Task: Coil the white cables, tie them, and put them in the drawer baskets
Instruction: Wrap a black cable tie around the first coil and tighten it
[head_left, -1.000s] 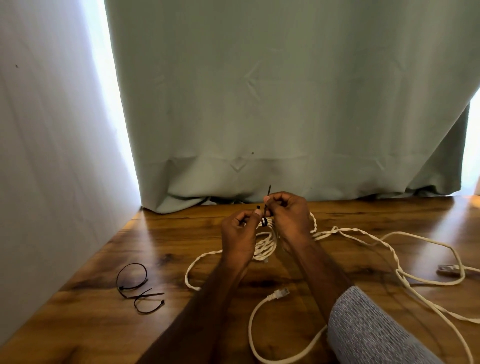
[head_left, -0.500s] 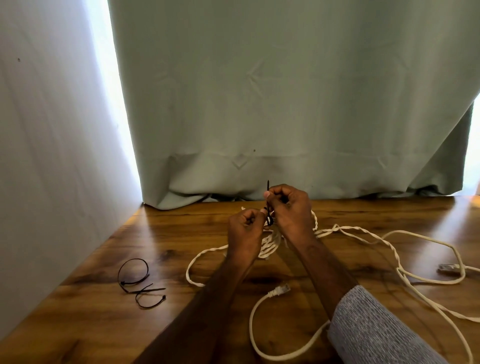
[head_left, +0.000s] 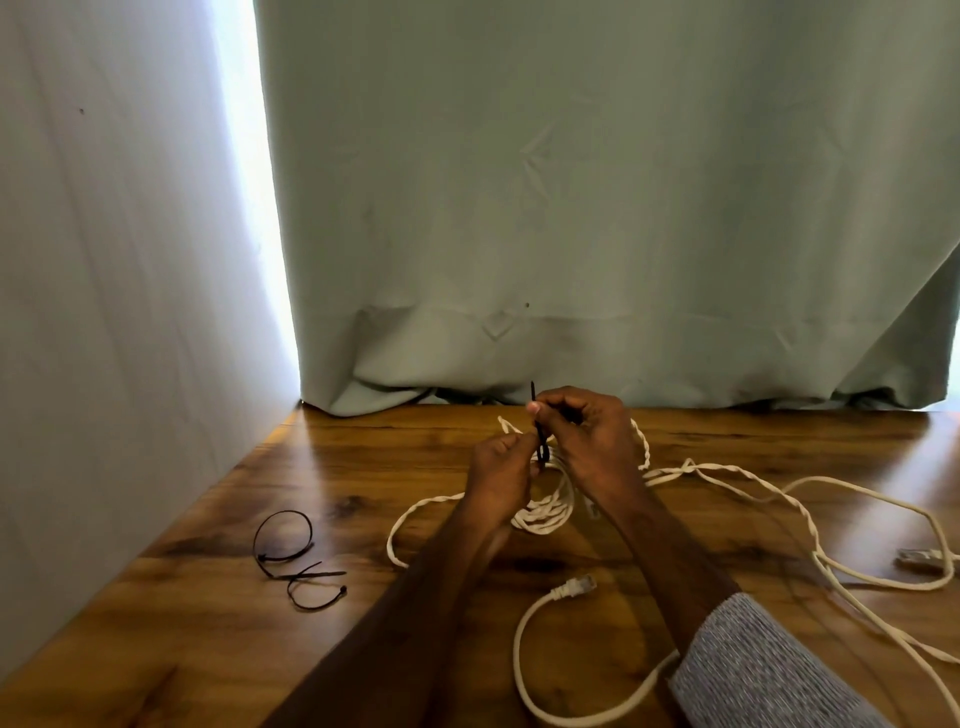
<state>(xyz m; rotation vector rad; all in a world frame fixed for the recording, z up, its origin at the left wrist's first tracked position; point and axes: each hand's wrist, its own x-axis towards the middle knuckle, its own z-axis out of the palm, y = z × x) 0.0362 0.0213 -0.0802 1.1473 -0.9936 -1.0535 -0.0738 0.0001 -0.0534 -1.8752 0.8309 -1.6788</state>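
A coiled bundle of white cable (head_left: 548, 512) lies on the wooden table (head_left: 208, 649) between my hands. A black zip tie (head_left: 538, 431) loops round the coil's top. My right hand (head_left: 587, 441) pinches the tie's free tail, which sticks up above my thumb. My left hand (head_left: 501, 480) grips the coil and pinches the tie's head at its base. More white cable (head_left: 753, 480), loose and partly twisted, trails off to the right, and one white plug end (head_left: 574, 587) lies near my forearms.
Two spare black zip ties (head_left: 296, 561) lie on the table to the left. A grey-green curtain (head_left: 571, 208) hangs at the table's far edge, a pale wall (head_left: 104, 312) at the left. Another cable connector (head_left: 922, 560) rests at the far right.
My right hand has drawn the tie's tail upward a little, so the loop round the coil sits tighter. My left hand stays on the coil.
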